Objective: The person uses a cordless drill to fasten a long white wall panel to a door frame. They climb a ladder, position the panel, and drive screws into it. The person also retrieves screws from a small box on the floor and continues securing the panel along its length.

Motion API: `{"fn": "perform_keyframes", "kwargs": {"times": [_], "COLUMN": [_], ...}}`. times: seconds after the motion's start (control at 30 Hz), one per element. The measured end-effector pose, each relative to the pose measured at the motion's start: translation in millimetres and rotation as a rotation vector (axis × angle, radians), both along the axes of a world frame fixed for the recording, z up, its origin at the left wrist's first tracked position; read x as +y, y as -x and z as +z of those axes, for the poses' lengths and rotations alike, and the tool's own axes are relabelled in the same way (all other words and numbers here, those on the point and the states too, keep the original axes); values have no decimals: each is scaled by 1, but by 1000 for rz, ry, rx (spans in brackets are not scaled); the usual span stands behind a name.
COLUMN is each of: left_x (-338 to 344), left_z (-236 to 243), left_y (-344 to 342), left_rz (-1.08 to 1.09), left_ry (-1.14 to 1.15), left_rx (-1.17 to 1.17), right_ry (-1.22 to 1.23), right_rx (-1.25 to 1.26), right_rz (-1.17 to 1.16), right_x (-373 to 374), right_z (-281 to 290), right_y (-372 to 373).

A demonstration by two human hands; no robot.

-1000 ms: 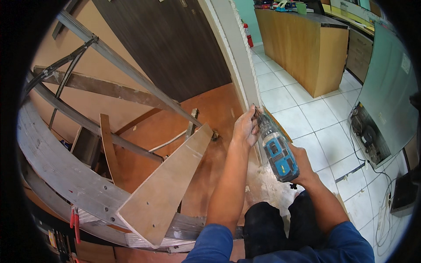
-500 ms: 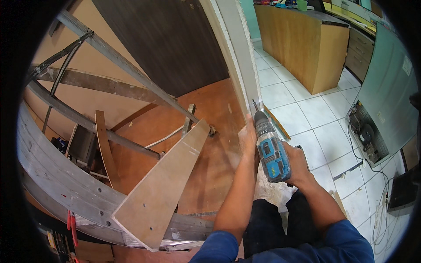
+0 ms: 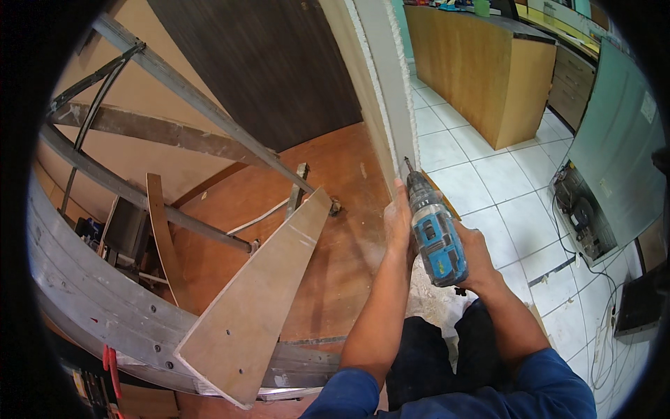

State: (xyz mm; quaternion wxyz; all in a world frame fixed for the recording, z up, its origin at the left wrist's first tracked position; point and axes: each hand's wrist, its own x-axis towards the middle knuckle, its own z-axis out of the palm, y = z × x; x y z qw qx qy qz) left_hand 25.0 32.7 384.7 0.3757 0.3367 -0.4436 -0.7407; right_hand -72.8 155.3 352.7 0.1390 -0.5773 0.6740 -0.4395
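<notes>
Drill (image 3: 436,237): blue and grey, held in the right hand, bit tip against the white wall edge (image 3: 391,105).
Right hand (image 3: 474,255): fingers closed tight around the drill's grip.
Left hand (image 3: 398,220): just left of the drill, pressed flat to the wall edge, holding nothing.
Plank (image 3: 262,286): further left, resting on a curved metal frame (image 3: 91,300).
Floor (image 3: 488,188): white tiles to the right.

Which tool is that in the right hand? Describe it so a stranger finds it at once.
Start at the pale wall edge that runs down the middle of the view. At its lower end the right hand grips a cordless drill, bit against the edge. It is the only blue and grey thing there.
</notes>
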Motion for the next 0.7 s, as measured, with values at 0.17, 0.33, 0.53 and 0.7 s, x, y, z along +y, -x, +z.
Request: {"fn": "perform_keyframes", "kwargs": {"times": [0.17,0.33,0.53,0.7], "left_x": [-2,-11,-15,-13], "left_z": [-6,-13,-15,-15], "left_y": [0,1,-1,1], "left_rz": [-17,-37,-35,-40], "left_ry": [-35,-38,13,-21], "left_rx": [63,59,15,33], "right_ry": [-61,-16,-7,-18], "right_rx": [-19,-50,-21,-22], "right_rz": [-7,20,17,13], "right_x": [-2,-4,-7,-6], "right_z": [1,5,6,7], "right_y": [0,-1,-2,0]}}
